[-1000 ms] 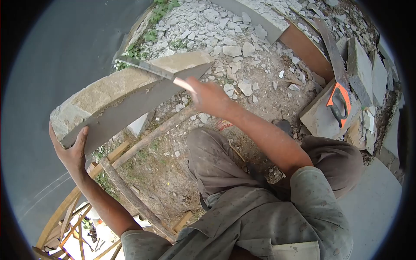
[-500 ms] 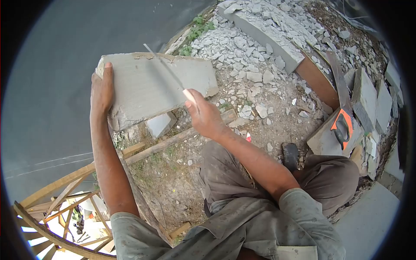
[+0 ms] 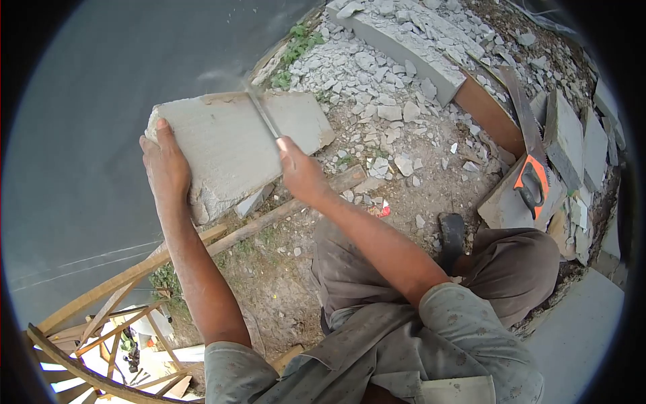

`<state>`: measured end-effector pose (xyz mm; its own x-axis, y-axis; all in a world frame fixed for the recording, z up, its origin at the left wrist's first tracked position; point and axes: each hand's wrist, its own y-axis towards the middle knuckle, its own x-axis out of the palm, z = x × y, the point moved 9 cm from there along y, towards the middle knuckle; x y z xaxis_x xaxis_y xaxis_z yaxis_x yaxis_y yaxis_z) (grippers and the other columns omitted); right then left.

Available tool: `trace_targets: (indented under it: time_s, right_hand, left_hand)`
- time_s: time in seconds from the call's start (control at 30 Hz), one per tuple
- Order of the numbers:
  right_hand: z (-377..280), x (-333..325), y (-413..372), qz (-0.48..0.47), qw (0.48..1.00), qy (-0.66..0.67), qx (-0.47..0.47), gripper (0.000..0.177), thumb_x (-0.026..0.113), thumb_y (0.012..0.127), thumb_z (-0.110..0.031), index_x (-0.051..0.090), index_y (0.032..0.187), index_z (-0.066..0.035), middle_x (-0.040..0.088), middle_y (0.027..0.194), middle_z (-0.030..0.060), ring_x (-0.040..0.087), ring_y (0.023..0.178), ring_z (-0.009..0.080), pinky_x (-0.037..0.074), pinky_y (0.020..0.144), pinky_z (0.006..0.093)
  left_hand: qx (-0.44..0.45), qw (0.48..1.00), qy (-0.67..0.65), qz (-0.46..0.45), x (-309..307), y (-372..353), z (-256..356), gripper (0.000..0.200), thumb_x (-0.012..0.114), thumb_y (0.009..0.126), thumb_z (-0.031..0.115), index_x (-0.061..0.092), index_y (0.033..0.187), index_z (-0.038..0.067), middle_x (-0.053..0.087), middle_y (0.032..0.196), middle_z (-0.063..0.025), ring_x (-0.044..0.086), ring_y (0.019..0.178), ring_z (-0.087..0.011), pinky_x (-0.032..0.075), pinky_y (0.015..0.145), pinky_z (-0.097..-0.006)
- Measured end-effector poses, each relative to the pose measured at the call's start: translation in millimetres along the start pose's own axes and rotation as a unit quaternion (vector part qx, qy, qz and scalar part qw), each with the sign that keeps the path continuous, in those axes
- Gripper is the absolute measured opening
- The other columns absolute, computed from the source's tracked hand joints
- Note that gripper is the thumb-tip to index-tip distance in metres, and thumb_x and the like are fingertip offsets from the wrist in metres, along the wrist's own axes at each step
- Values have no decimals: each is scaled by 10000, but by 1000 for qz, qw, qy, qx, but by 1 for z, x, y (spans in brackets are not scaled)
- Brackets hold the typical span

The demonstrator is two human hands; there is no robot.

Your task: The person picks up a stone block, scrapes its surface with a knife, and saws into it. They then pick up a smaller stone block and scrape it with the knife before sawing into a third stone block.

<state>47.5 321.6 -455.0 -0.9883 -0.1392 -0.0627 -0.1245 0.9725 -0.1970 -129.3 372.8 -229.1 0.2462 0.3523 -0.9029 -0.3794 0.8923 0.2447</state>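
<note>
A grey slab [image 3: 225, 145] with rough, chipped edges is held up in front of me, a little left of centre. My left hand [image 3: 167, 161] grips its left edge, thumb on the face and fingers around the side. My right hand [image 3: 301, 174] is closed on the handle of a narrow metal tool [image 3: 264, 114]. The tool lies across the slab's face, its blurred far end at the slab's top edge. Faint dust or blur shows beside that end.
Broken grey chips [image 3: 367, 74] cover the ground ahead. An orange-handled saw [image 3: 531, 182] leans on slabs [image 3: 565, 138] at the right. Wooden poles [image 3: 282, 210] lie below the slab. A timber frame [image 3: 101, 276] stands lower left, beside a dark grey surface [image 3: 87, 161].
The tool has swept up to the slab's top edge, with my right hand slightly further left. The slab has tilted a little and shifted left, and my left forearm has moved right.
</note>
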Motion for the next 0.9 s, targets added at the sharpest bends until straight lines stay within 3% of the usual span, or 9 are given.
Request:
trace_targets:
  time_s: [0.13,0.17,0.27,0.3,0.43,0.57,0.7,0.8,0.9]
  right_hand:
    - [-15,-11,-7,36,990,47,-125,428,441,1054,-219,457,1433,-19,678,1061,284,686,957,413,527,852,448]
    - [-33,-5,-23,47,969,49,-238,422,441,1047,-210,467,1421,-16,679,1088,283,685,991,408,524,873,451]
    - [44,-3,38,83,994,57,-52,338,442,1038,-228,492,1335,-74,686,918,293,665,904,496,522,805,564]
    - [35,-27,45,156,982,41,-97,334,445,1037,-231,499,1339,-100,686,905,291,663,897,504,518,807,574]
    - [26,-4,31,72,981,8,-180,332,443,1031,-240,531,1320,-102,677,1026,303,646,966,506,523,848,556]
    - [157,-6,101,149,988,-34,-1,385,474,1010,-237,501,1382,-139,666,1077,309,636,992,507,512,872,557]
    - [97,-18,61,73,994,-19,-85,367,474,1007,-223,513,1361,-132,681,1105,272,655,1007,463,521,883,527]
    - [156,-4,48,76,996,14,45,405,461,1033,-226,501,1407,-78,657,1146,290,662,1038,451,514,904,501]
    - [134,-3,30,64,997,19,30,452,469,1027,-200,448,1463,-80,680,1067,250,685,979,427,536,859,476]
  left_hand:
    - [-14,1000,-13,2,-1,-9,1,939,301,996,656,228,1528,-114,355,1514,-356,383,1421,-443,329,1164,-481]
    - [-11,1000,-8,2,1,-14,-2,938,305,998,654,235,1522,-120,357,1514,-356,383,1420,-443,330,1163,-478]
    - [21,1000,-4,17,-5,-17,7,938,316,1003,649,255,1507,-139,363,1513,-355,384,1420,-444,334,1159,-471]
    - [14,999,-7,30,-9,-16,5,940,316,1002,652,258,1506,-140,374,1505,-356,393,1414,-445,339,1155,-470]
    - [18,999,-36,16,-3,-19,-3,950,320,998,668,270,1507,-132,425,1470,-356,442,1378,-446,355,1138,-462]
    - [9,999,-27,40,-8,-18,-1,916,323,999,676,326,1500,-90,502,1414,-331,527,1313,-405,394,1093,-458]
    - [50,996,-61,43,-6,-15,-1,735,305,1038,605,545,1312,-34,639,1183,-231,630,1069,-318,457,954,-415]
    - [66,996,-46,40,-5,11,-13,719,310,1040,581,555,1298,-44,643,1155,-228,632,1044,-320,457,946,-414]
    - [86,995,-18,47,-6,40,-9,715,318,1038,555,583,1281,-63,650,1202,-253,635,1103,-335,457,962,-429]
